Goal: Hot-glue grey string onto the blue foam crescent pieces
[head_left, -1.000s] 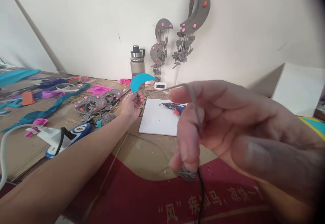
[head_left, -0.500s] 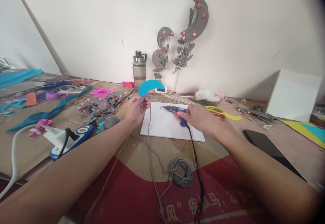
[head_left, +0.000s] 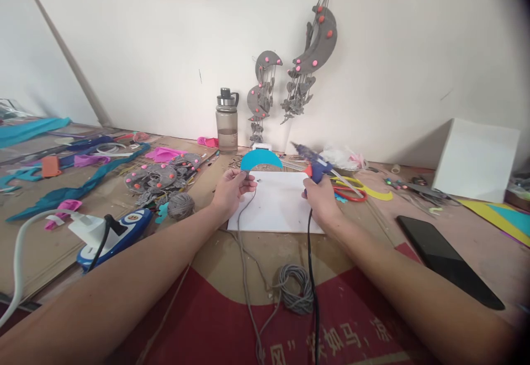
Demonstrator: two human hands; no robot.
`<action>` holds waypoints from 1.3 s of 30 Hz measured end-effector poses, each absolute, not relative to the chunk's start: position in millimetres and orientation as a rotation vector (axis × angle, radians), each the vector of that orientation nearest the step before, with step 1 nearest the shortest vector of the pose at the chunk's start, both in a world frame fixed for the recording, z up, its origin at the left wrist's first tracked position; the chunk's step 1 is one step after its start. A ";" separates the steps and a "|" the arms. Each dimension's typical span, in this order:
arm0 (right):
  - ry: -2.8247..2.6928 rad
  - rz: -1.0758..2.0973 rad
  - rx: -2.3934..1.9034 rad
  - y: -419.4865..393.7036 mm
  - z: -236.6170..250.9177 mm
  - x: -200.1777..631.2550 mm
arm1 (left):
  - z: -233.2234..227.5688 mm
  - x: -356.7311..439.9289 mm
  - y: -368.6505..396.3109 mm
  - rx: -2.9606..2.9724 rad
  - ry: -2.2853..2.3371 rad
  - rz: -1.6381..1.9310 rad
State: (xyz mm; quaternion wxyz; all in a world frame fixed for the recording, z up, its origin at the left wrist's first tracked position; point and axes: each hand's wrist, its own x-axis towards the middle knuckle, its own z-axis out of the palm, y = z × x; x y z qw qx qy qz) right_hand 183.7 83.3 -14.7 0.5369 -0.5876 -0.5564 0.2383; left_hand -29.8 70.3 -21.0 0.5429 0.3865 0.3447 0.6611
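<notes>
Between the fingertips of my left hand [head_left: 235, 189] I pinch one tip of a blue crescent [head_left: 261, 158], with a grey cord [head_left: 242, 243] trailing down from the same fingers. My right hand [head_left: 323, 198] is wrapped round the handle of a blue hot glue gun [head_left: 318, 167], whose nozzle points up and to the left. A white board [head_left: 273, 210] lies flat below both hands. The cord runs down to a grey coil [head_left: 295, 289] on the red and brown cardboard.
A water bottle [head_left: 227, 125] stands at the back, near hanging grey crescent ornaments [head_left: 317, 50]. To the left are a power strip [head_left: 118, 238], a yarn ball [head_left: 181, 205] and felt scraps. A phone [head_left: 447, 260] and yellow scissors [head_left: 370, 188] lie on the right.
The glue gun has tilted from level, nozzle left, to nozzle upward, and has moved away from my left hand. The crescent has shifted right and down, still pinched in my left hand.
</notes>
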 end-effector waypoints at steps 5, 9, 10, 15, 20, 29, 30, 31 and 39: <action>-1.246 0.766 -1.087 56.2 -6.9 161.3 | -22.3 -30.5 71.6 0.929 0.813 1.562; -1.411 0.880 -0.822 41.2 -2.9 152.0 | -22.6 -29.3 70.8 0.935 0.836 1.566; -1.443 0.912 -0.767 39.8 -4.0 151.0 | -22.5 -29.0 70.6 0.940 0.845 1.563; -1.519 0.979 -0.726 44.4 -18.8 150.2 | -22.1 -27.9 70.1 0.965 0.880 1.544; -1.497 0.935 -0.736 48.3 -26.6 148.9 | -21.3 -27.3 68.6 0.977 0.898 1.526; -1.648 0.746 -0.918 42.2 -24.3 149.2 | -23.9 -30.8 69.7 0.956 0.942 1.492; -1.662 0.723 -0.933 41.4 -23.9 149.6 | -23.8 -31.1 69.6 0.959 0.940 1.487; -1.673 0.701 -0.943 40.6 -23.6 150.0 | -23.4 -31.3 69.3 0.961 0.939 1.481; -1.727 0.648 -1.002 36.9 -21.1 151.0 | -19.0 -29.3 65.5 0.968 0.939 1.473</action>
